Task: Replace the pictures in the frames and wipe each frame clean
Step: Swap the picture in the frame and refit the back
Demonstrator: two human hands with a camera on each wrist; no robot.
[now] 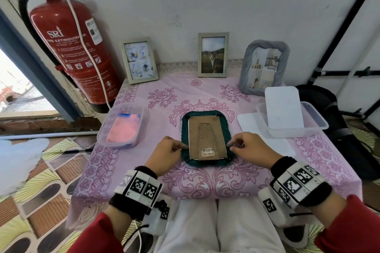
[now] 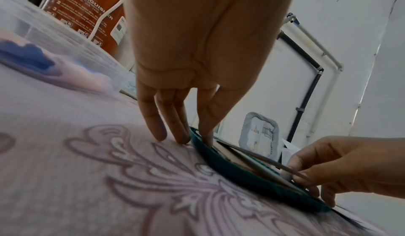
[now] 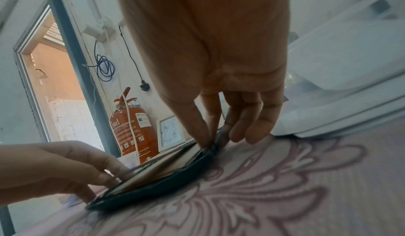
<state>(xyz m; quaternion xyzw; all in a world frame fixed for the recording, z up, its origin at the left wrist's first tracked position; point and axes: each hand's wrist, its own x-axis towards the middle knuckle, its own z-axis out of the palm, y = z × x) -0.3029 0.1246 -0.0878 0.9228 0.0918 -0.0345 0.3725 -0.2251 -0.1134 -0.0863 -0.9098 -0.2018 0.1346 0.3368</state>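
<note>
A teal picture frame [image 1: 205, 113] lies face down in the middle of the pink floral tablecloth [image 1: 205, 178]. Its brown back board [image 1: 205, 135], with a stand leg and a barcode sticker, faces up. My left hand [image 1: 184, 147] pinches the frame's left rim near the front corner, thumb inside and fingers outside [image 2: 195, 140]. My right hand [image 1: 232, 146] pinches the right edge of the back board, whose near end is raised slightly off the frame [image 2: 306, 179]. In the right wrist view the right hand [image 3: 208, 144] sits at the board's edge, with the left hand [image 3: 114, 172] across from it.
Three frames stand along the wall: a pale one with sketches [image 1: 139, 60], one with a cat photo [image 1: 213, 54] and a grey twisted one [image 1: 264, 65]. A tub with a pink cloth [image 1: 121, 127] sits left, a clear tub [image 1: 316, 117] holding white sheets right. A fire extinguisher [image 1: 67, 47] hangs at left.
</note>
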